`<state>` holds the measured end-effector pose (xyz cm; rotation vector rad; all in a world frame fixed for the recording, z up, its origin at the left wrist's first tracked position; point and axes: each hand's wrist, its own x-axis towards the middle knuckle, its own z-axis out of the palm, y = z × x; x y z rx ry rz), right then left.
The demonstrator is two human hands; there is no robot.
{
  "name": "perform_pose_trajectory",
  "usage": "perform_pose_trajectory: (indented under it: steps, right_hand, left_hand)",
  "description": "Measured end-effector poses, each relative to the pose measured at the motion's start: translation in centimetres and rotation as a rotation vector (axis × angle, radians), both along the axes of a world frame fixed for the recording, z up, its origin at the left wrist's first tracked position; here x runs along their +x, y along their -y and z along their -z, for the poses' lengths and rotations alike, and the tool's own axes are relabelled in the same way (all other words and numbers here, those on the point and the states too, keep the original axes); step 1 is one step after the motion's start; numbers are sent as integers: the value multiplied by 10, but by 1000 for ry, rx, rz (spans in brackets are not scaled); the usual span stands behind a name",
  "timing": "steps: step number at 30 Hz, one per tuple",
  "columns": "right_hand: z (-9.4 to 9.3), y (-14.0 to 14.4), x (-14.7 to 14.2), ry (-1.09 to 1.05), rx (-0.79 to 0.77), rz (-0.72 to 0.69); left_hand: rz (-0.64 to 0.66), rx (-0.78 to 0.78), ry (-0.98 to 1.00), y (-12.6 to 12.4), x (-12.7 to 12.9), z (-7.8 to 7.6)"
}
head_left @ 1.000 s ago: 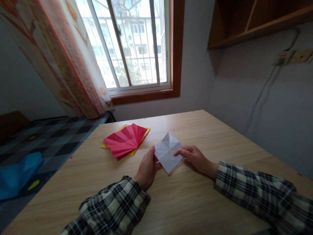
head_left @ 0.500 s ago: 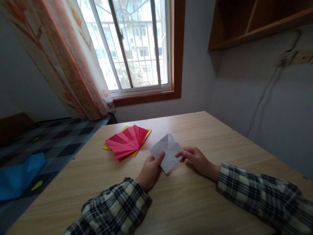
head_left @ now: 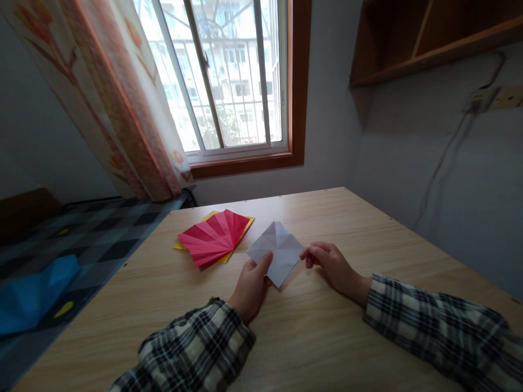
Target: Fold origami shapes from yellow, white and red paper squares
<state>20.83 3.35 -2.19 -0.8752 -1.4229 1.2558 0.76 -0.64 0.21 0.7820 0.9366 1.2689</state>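
We pinch white paper point(head_left: 285, 253) in our left hand point(head_left: 250, 286), right hand point(head_left: 334, 267) narrow at its corner, grip unclear

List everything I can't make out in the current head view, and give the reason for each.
Head view: the white paper's underside and the left hand's fingers beneath it; the sheet hides them.
Head view: most of the yellow paper; the pink pleated paper covers it.
Head view: the blue item's far side; the left picture edge cuts it off.
Head view: whether the right hand pinches the white corner; too small to tell.
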Motion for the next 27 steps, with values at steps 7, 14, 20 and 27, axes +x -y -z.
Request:
perform_pose_trajectory:
  steps: [7, 14, 20, 27]
  right_hand:
    - [-1, 0, -2, -41, 17, -5]
    - [-7, 5, -3, 157, 211, -77]
    - [-6, 6, -1, 188, 214, -95]
    - [-6, 8, -1, 240, 260, -63]
  left_hand:
    - [8, 22, -6, -2, 0, 3]
    - [98, 98, -27, -1, 1, 5]
    - [152, 105, -70, -2, -2, 7]
    - [238, 104, -77, -3, -3, 8]
